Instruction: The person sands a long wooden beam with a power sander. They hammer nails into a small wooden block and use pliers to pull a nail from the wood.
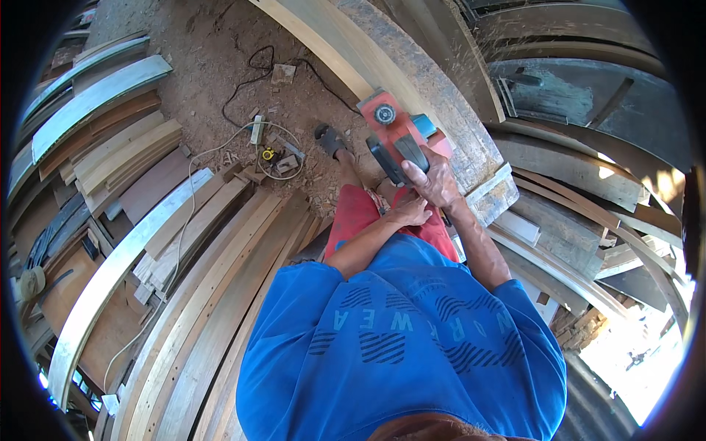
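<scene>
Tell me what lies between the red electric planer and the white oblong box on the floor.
Head view: a foot in a dark sandal, nearer the planer, and a pale looped cord, nearer the box.

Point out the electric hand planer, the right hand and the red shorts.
Electric hand planer [390, 134]: head view, on its red housing.
Right hand [439, 181]: head view, on the back of the hand.
Red shorts [353, 222]: head view, on the left leg.
</scene>
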`<state>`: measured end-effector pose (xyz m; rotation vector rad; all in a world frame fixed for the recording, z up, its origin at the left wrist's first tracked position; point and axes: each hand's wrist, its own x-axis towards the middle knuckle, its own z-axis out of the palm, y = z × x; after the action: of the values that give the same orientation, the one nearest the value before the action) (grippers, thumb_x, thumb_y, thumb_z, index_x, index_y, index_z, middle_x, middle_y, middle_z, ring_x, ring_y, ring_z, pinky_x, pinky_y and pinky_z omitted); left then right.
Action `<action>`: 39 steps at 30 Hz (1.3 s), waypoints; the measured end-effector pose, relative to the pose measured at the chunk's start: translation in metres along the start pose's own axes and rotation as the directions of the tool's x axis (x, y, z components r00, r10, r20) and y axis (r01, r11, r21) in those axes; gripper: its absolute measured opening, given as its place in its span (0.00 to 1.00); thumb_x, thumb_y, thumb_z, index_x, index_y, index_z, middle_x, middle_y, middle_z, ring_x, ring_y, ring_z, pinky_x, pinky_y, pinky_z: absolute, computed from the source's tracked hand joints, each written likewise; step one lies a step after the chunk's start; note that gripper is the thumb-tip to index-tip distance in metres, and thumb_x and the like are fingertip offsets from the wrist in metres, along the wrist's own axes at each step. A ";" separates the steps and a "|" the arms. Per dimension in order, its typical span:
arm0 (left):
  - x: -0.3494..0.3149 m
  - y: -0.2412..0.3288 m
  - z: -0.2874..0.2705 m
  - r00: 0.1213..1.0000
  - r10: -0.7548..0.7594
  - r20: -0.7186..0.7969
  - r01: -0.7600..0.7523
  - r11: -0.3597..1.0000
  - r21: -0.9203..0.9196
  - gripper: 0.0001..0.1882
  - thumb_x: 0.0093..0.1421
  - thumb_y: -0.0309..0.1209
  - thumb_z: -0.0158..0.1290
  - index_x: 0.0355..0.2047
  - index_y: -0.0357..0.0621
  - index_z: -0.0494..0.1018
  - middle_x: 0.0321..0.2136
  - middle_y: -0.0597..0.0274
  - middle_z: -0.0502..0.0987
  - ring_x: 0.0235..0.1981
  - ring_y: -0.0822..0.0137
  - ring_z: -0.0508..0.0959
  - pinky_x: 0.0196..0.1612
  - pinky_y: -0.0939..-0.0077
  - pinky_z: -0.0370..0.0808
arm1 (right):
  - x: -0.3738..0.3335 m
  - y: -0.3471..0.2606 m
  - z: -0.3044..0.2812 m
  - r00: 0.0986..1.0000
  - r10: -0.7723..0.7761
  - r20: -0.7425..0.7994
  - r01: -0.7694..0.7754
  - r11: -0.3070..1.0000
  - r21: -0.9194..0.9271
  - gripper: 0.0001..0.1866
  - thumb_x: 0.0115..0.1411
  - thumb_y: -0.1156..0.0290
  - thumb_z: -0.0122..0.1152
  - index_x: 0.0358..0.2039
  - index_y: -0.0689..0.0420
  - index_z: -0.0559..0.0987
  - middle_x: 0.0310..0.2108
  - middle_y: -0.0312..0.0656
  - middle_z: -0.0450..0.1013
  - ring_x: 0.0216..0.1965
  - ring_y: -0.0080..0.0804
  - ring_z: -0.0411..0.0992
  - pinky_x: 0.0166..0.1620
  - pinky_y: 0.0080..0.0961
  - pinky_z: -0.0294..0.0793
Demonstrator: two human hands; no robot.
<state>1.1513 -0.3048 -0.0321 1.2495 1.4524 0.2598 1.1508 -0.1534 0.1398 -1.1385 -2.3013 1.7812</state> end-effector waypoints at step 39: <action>-0.025 -0.120 -0.068 0.688 0.016 -0.726 0.069 0.994 0.088 0.13 0.54 0.37 0.59 0.33 0.39 0.77 0.25 0.49 0.79 0.30 0.47 0.81 0.34 0.54 0.79 | 0.229 -0.121 0.040 0.993 -0.118 -0.011 0.118 0.993 -0.027 0.27 0.67 0.44 0.56 0.39 0.61 0.79 0.17 0.34 0.68 0.18 0.22 0.68 0.23 0.28 0.68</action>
<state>1.0265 -0.3413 -0.0839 1.2685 2.1923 0.7348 0.9017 -0.0722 0.1352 -0.9910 -2.3380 1.7028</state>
